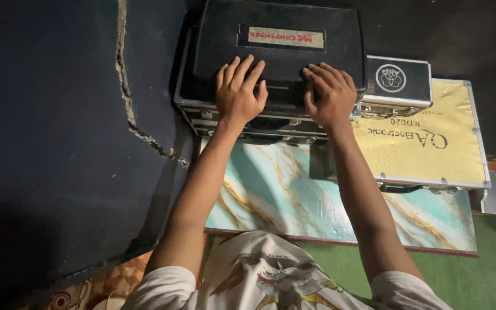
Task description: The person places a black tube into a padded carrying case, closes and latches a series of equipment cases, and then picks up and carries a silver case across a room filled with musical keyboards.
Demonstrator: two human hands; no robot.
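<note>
A large black hard case (276, 57) with metal edges and a pale label on its lid lies flat on a marbled teal surface (282, 195). My left hand (237, 92) rests palm down on the lid's near left part, fingers spread. On the lid's near right part my right hand (329, 95) lies flat too, fingers slightly curled toward the middle. Both hands press on the lid and hold nothing. Metal latches show along the case's front edge below my hands.
A small black case (398, 80) with a round white emblem sits right of the big case, on top of a gold metal-edged case (431, 143). A dark cracked wall (58, 115) fills the left. Green floor (477, 275) lies near right.
</note>
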